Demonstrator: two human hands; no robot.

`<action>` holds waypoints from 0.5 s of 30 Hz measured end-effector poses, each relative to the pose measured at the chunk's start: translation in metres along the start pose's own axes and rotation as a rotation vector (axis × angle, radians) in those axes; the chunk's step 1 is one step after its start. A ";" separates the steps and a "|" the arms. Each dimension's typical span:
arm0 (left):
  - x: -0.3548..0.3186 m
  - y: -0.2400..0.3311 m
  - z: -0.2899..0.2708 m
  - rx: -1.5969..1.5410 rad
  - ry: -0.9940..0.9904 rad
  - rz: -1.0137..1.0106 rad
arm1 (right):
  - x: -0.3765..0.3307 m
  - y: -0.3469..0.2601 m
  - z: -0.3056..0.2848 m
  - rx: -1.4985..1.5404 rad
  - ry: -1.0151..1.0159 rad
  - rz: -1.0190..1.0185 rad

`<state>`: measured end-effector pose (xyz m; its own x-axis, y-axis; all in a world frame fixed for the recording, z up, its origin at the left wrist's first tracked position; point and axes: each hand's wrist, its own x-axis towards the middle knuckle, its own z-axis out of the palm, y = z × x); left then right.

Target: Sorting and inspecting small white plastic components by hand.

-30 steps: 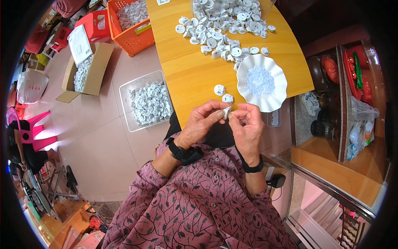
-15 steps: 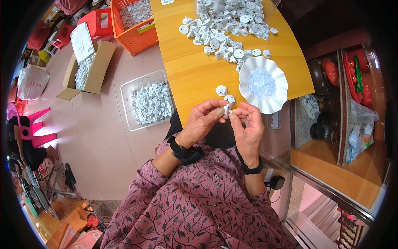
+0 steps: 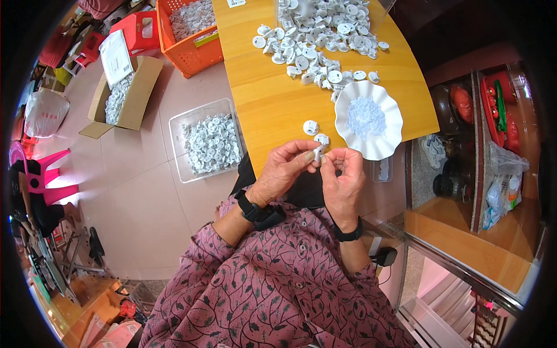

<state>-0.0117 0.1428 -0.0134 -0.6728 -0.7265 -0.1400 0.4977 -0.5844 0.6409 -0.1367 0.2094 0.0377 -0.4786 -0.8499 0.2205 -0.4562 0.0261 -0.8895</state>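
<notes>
Both hands meet just off the near edge of the yellow table (image 3: 272, 98). The left hand (image 3: 284, 171) pinches a small white plastic part (image 3: 318, 153) between thumb and fingertips, and the right hand (image 3: 342, 180) closes its fingertips on the same part from the other side. Just beyond the grip lie two loose white pieces (image 3: 311, 127), and beyond and to the right a white scalloped dish (image 3: 395, 124) of small pale bits.

You're sitting at a yellow wooden table (image 3: 272, 98) over a pale tiled floor (image 3: 133, 197), with an orange crate (image 3: 188, 43), a cardboard box (image 3: 136, 95) and pink plastic stools (image 3: 43, 177) to your left, and a wooden shelf unit (image 3: 476, 232) on your right.
</notes>
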 end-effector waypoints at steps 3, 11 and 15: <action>0.000 0.000 -0.002 0.019 -0.019 0.004 | 0.001 -0.001 0.000 0.002 -0.024 0.021; -0.001 0.001 0.002 -0.009 0.013 -0.002 | -0.005 0.011 0.001 0.151 -0.016 0.052; -0.001 0.000 0.000 -0.026 0.011 0.000 | -0.005 0.006 0.000 0.239 -0.020 0.089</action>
<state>-0.0113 0.1434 -0.0130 -0.6672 -0.7299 -0.1483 0.5114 -0.5937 0.6213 -0.1370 0.2135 0.0306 -0.4932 -0.8599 0.1314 -0.2212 -0.0221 -0.9750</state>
